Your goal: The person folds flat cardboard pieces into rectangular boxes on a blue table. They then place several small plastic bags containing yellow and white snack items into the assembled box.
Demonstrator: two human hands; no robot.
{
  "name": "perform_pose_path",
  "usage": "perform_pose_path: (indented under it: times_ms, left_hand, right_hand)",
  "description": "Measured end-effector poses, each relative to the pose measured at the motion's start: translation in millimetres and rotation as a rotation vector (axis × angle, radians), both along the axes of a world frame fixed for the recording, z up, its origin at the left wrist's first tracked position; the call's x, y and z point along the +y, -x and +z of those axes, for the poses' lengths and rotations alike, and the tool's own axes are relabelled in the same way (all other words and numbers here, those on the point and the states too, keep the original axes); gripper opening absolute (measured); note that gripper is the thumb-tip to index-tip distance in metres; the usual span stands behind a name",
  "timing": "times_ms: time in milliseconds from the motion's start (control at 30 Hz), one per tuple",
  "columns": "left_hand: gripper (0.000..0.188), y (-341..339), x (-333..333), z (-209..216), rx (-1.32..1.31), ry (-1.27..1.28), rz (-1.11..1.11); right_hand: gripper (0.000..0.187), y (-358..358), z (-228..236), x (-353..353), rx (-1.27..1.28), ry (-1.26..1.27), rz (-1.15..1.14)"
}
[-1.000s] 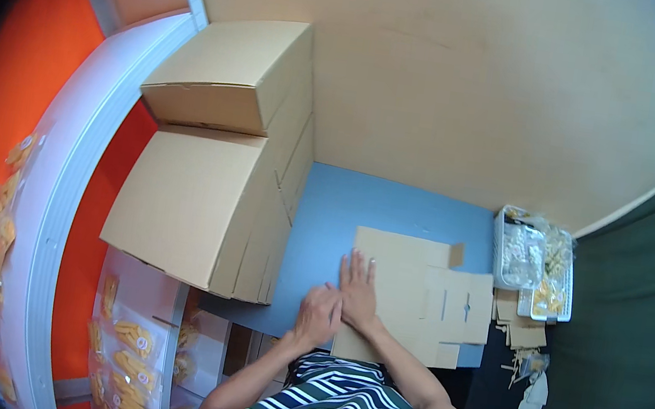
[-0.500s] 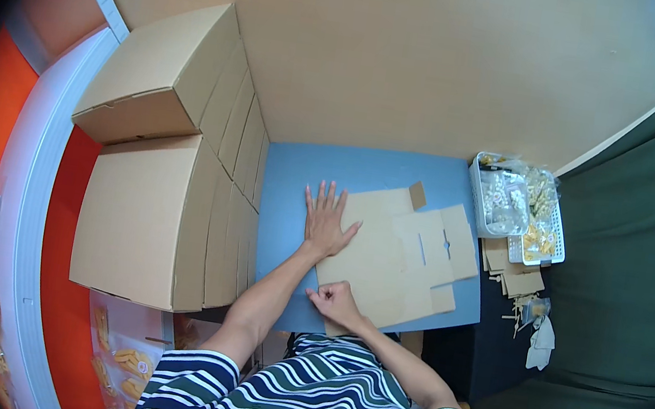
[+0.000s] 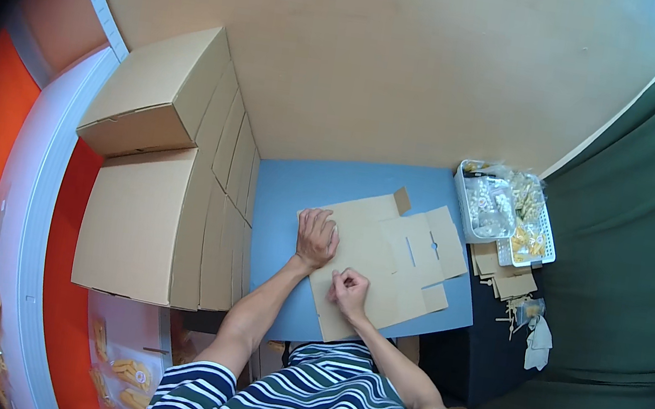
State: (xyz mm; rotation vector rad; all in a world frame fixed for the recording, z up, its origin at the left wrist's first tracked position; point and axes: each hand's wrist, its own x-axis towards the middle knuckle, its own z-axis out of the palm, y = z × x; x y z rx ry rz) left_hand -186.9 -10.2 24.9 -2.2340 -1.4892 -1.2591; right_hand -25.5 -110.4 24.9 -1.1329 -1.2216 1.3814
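Observation:
A flat cardboard box blank (image 3: 371, 248) with cut-out flaps and slots lies on the blue tabletop in front of me. At its left edge is my left hand (image 3: 317, 239), its fingers bent over the board and close together. My right hand (image 3: 349, 294) rests on the nearer left part of the blank, curled into a fist. Whatever its fingers may hold is hidden.
Closed cardboard boxes (image 3: 137, 220) are stacked along the left side of the table. White plastic baskets (image 3: 553, 236) with bagged small parts stand at the right, near small cardboard pieces (image 3: 515, 286) and a pale cloth (image 3: 538, 347). A green curtain (image 3: 631, 247) hangs beyond them.
My left hand has gone from lying flat with spread fingers to bent fingers at the blank's left edge. My right fist has moved up and right from the near left edge onto the board.

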Motion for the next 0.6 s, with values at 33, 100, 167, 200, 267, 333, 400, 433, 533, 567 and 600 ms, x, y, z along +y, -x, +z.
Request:
perform_pose_path:
  times_ms: [33, 100, 167, 200, 267, 333, 400, 433, 533, 567, 600]
  left_hand:
    - [0.022, 2, -1, 0, -0.008, -0.012, -0.013]
    - [0.022, 4, 3, 2, -0.005, -0.007, -0.041]
    - [0.026, 1, 1, -3, 0.012, 0.045, -0.065]
    - [0.034, -3, -5, -5, 0.07, 0.121, 0.013]
    - [0.049, -12, -6, -6, 0.19, 0.262, 0.174]
    - [0.07, -30, -39, -16, 0.061, 0.409, 0.307]
    - [0.087, -53, -78, -16, 0.008, 0.521, 0.378]
    - [0.093, -65, -104, -3, 0.023, 0.57, 0.382]
    - [0.104, -69, -117, 13, 0.06, 0.64, 0.443]
    - [0.106, -71, -120, 14, 0.067, 0.658, 0.459]
    - [0.106, -68, -122, 15, 0.062, 0.662, 0.464]
  right_hand:
    - [0.016, -6, 25, 13, -0.27, -0.25, -0.076]
    - [0.026, -27, 41, 29, -0.767, -0.564, -0.115]
    - [0.054, -52, 33, 33, -1.233, -0.666, -0.013]
    - [0.06, -55, 26, 31, -1.243, -0.606, 0.042]
    - [0.075, -55, 20, 36, -1.259, -0.501, 0.145]
    - [0.073, -53, 14, 34, -1.253, -0.518, 0.123]
    - [0.072, -61, 9, 37, -1.22, -0.512, 0.125]
    - [0.073, -67, 3, 35, -1.187, -0.49, 0.143]
    - [0.072, -76, 3, 35, -1.034, -0.5, 0.22]
    - [0.072, -80, 5, 32, -0.983, -0.503, 0.246]
    - [0.074, -79, 6, 29, -1.014, -0.503, 0.232]
